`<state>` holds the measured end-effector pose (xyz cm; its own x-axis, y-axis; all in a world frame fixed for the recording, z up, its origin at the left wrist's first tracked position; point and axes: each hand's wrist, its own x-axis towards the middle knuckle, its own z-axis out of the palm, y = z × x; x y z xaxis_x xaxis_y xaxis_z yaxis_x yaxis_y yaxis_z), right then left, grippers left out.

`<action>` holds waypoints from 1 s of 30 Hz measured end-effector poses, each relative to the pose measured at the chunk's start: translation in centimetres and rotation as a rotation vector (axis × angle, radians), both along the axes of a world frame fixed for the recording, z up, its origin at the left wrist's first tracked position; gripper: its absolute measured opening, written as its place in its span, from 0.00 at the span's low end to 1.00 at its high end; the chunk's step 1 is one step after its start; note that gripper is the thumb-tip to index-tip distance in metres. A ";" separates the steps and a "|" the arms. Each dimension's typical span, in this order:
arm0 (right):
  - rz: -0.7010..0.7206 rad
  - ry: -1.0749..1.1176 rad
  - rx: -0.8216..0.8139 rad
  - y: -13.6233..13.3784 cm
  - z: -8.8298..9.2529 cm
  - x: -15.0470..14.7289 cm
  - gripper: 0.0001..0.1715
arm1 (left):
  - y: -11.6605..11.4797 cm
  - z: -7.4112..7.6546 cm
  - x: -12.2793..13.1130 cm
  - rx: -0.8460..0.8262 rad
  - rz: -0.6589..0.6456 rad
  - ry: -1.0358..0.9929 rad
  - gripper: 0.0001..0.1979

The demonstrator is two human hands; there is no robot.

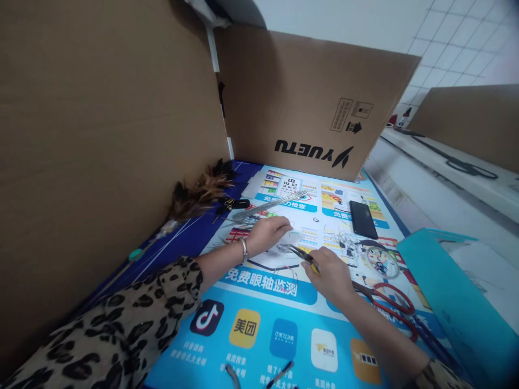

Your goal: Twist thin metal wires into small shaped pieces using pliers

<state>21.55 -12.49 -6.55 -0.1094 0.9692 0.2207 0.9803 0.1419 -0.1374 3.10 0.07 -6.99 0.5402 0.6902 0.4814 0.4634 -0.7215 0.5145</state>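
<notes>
My right hand [329, 270] is closed around the yellow handles of a pair of pliers [302, 254], whose dark jaws point left toward thin wire [284, 248] over the printed sheet. Just up and left of the jaws is my left hand [270, 235], its fingers pinched together; what they hold, if anything, is too small to make out. A bundle of long silvery wires [271, 203] lies behind my left hand. Below the pliers, a thin bent wire piece [286, 278] rests on the sheet.
Red-handled scissors [391, 299], a round dish of small parts [382, 262], tangled wire [344, 244] and a black phone [363, 219] lie to the right. A teal folder [454, 292] stands at far right. Brown feathers [200, 193] and cardboard panels [316, 102] border the left and back.
</notes>
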 end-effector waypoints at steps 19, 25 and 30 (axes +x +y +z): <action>-0.028 0.054 -0.065 0.4 -0.5 0.6 0.15 | 4.3 -2.7 -0.3 -0.450 0.091 -0.222 0.12; -0.017 0.061 -0.073 0.4 -0.3 0.5 0.15 | 4.7 -2.8 -0.5 -0.546 0.125 -0.377 0.11; -0.007 0.048 -0.077 0.4 -0.3 0.6 0.16 | 4.4 -2.6 -0.5 -0.452 0.072 -0.205 0.10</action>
